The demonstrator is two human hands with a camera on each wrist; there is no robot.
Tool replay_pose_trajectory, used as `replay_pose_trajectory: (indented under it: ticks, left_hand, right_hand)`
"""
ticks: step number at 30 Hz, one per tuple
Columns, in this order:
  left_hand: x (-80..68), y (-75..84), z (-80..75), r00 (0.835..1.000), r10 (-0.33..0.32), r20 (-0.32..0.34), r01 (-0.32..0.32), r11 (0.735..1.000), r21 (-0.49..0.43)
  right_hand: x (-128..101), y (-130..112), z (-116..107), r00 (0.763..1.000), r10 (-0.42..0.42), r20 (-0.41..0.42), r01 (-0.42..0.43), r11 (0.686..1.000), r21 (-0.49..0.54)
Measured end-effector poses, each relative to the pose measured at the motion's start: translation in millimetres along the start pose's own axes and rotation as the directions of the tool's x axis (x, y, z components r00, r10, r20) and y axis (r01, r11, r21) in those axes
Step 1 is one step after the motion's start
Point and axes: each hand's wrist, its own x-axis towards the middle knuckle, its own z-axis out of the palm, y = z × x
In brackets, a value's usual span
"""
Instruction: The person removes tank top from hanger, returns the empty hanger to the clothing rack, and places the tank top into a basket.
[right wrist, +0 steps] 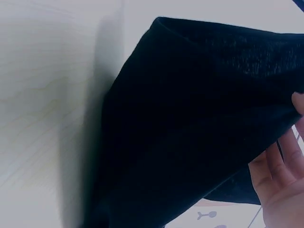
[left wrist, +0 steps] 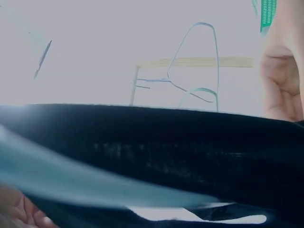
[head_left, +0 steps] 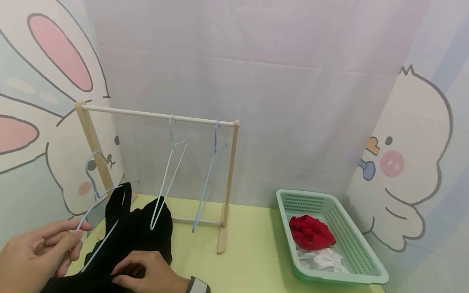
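While the left hand (head_left: 34,250) pinches a blue hanger (head_left: 96,195) at 8 o'clock, the right hand (head_left: 152,270) grips the black garment (head_left: 126,234) at 6 o'clock on the table (head_left: 253,252). Hanger is partly threaded into garment. Rack (head_left: 157,116) at 11; basket (head_left: 360,260) at 4.

rack (head_left: 157,116) behind, open tabletop (head_left: 253,252) centre
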Motion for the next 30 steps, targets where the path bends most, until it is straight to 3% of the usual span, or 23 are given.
replay_pose_trajectory:
  ticks: [5, 11, 17, 23, 27, 30]
  left_hand:
    - [-1.3, -3.3, 1.6, 0.998, -0.051, 0.023, 0.051, 0.999, 0.004]
    - [-2.3, -7.2, 2.2, 0.988, -0.139, 0.063, 0.138, 0.99, 0.022]
    - [-2.0, -14.4, 5.6, 0.981, -0.183, 0.062, 0.184, 0.983, -0.014]
    - [-0.8, -18.6, 6.4, 0.97, -0.214, 0.111, 0.215, 0.977, 0.01]
    - [0.1, -17.8, 8.8, 0.966, -0.236, 0.109, 0.233, 0.972, 0.04]
    - [2.4, -17.2, 9.7, 0.953, -0.268, 0.141, 0.259, 0.963, 0.08]
  right_hand:
    - [2.9, 8.1, -3.8, 0.997, 0.054, -0.054, -0.048, 0.993, 0.111]
    - [21.6, 20.1, -5.6, 0.968, 0.017, -0.252, -0.017, 1.0, 0.003]
    - [49.0, 27.1, -8.1, 0.932, -0.029, -0.361, 0.019, 0.999, -0.03]
    - [72.3, 25.9, -13.3, 0.913, -0.095, -0.396, 0.049, 0.991, -0.123]
    - [81.9, 23.5, -16.8, 0.922, -0.137, -0.362, 0.071, 0.98, -0.188]
    - [86.0, 25.3, -19.0, 0.924, -0.188, -0.332, 0.113, 0.966, -0.232]
